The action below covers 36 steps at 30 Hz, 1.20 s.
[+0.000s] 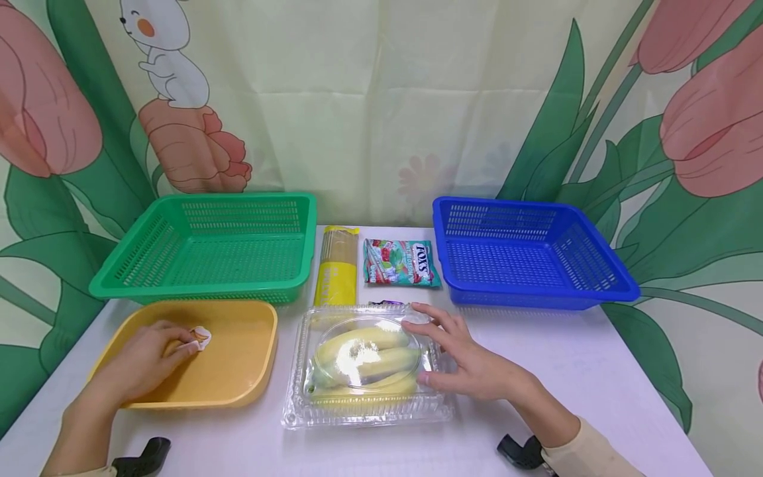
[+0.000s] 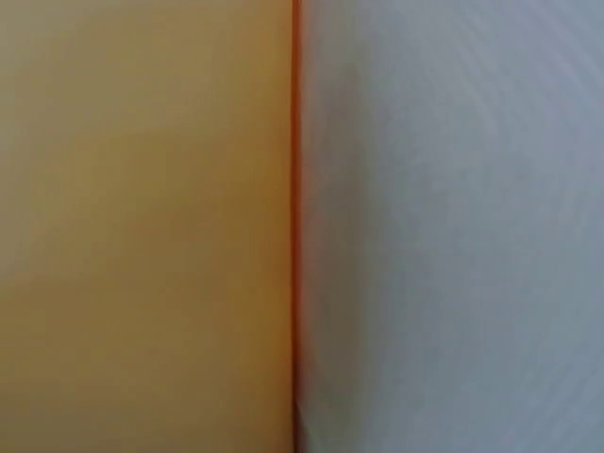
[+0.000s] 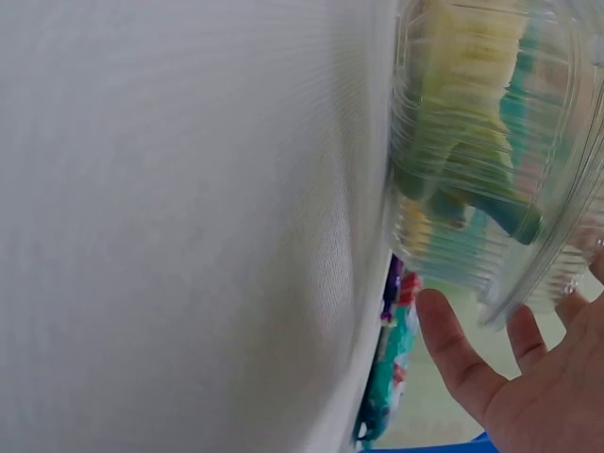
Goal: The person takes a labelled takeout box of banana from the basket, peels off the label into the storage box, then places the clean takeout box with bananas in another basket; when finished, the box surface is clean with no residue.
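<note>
Two hands at work on a white counter. The left grip reaches over the near-left corner of a yellow tray, thumb and fingertips drawn together on a small white piece with brown print, partly hidden by the fingers. The right grip spreads its fingers wide over the right edge of a clear box, fingertips resting on the lid. The box lies mid-counter; through its glossy, ribbed plastic, bananas show yellow, shading to green toward their ends. A strip of counter parts box from tray, and a broader stretch runs from the box's right edge to the counter's slanting right side. Room narrows behind: a yellow pack and a candy bag lie between a green basket and a blue basket, while a purple packet shows just beyond the box's far edge. From where I stand, the tray's far rim is close to the green basket; whether they touch, I cannot tell.
</note>
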Tool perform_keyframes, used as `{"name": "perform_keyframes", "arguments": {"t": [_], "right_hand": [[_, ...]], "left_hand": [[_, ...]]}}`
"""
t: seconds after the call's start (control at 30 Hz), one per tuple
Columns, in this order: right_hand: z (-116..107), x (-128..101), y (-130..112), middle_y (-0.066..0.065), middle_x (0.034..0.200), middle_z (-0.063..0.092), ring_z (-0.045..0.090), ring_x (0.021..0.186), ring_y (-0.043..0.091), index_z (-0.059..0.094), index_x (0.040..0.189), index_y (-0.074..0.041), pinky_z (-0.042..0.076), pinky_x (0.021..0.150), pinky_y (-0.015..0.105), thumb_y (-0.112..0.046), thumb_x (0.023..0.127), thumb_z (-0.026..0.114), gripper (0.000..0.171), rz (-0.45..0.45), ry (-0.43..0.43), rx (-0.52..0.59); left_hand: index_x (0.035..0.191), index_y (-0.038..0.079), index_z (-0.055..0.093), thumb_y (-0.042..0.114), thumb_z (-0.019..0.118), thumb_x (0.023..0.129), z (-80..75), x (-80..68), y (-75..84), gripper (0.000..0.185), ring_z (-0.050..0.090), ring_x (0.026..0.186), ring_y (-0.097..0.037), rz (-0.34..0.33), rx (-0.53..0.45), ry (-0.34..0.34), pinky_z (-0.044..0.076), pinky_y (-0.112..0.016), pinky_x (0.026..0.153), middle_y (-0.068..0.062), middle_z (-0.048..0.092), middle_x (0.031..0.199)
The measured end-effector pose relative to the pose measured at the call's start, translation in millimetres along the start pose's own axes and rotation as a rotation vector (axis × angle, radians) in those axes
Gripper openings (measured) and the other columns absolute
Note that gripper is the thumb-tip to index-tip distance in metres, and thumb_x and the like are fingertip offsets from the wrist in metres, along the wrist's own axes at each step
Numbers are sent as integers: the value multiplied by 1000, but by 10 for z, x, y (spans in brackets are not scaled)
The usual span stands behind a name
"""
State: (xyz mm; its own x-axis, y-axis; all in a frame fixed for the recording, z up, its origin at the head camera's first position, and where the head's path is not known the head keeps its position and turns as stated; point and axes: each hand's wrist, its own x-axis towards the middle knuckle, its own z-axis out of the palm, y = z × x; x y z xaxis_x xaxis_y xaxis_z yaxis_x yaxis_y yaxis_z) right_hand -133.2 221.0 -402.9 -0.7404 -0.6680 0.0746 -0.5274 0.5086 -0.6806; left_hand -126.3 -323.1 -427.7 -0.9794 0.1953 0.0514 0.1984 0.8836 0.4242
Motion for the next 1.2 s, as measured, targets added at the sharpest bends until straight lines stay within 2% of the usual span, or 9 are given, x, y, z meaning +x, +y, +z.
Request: {"name": "perform_keyframes", "arguments": {"t": [0.3, 0.5, 0.73, 0.97, 1.1, 1.2], "right_hand": [[13, 9, -10, -5, 170, 10, 20, 139, 27, 38, 158, -32, 49, 97, 38, -36, 97, 71, 69, -1, -3, 21], [15, 17, -11, -5, 170, 10, 21, 138, 26, 38, 158, -33, 49, 97, 38, -37, 97, 71, 69, 2, -5, 17], [27, 29, -9, -4, 170, 10, 21, 137, 24, 38, 158, -32, 49, 97, 37, -35, 98, 71, 69, -11, -8, 28], [17, -9, 10, -3, 170, 9, 17, 143, 33, 37, 158, -32, 49, 96, 40, -35, 99, 69, 68, -11, -10, 18], [4, -15, 22, -3, 170, 10, 19, 140, 30, 37, 159, -32, 49, 96, 40, -36, 99, 69, 68, -13, -5, 8], [-2, -11, 20, -3, 170, 9, 19, 140, 29, 36, 159, -33, 48, 96, 41, -36, 98, 70, 69, -10, -4, 7]], "left_hand": [[104, 15, 73, 20, 74, 95, -16, -15, -1, 10, 50, 115, -46, -7, -18, -37, 36, -63, 96, -23, 64, 120], [118, 10, 72, 20, 78, 91, -25, -29, 6, 29, 48, 117, -49, 5, -10, -47, 36, -65, 96, -28, 59, 127], [125, 7, 70, 22, 82, 88, -41, -40, 2, 42, 46, 117, -51, -16, 16, -72, 35, -66, 96, -30, 56, 130], [126, 9, 68, 29, 84, 86, -41, -3, 1, 48, 44, 119, -53, -5, 29, -83, 34, -68, 98, -31, 53, 134], [124, 9, 68, 29, 85, 84, -44, 38, 2, 48, 46, 118, -51, 31, 34, -65, 35, -67, 97, -29, 55, 131], [125, 10, 67, 29, 86, 84, -59, 52, 4, 49, 46, 118, -51, 31, 46, -70, 35, -67, 98, -29, 54, 132]]}}
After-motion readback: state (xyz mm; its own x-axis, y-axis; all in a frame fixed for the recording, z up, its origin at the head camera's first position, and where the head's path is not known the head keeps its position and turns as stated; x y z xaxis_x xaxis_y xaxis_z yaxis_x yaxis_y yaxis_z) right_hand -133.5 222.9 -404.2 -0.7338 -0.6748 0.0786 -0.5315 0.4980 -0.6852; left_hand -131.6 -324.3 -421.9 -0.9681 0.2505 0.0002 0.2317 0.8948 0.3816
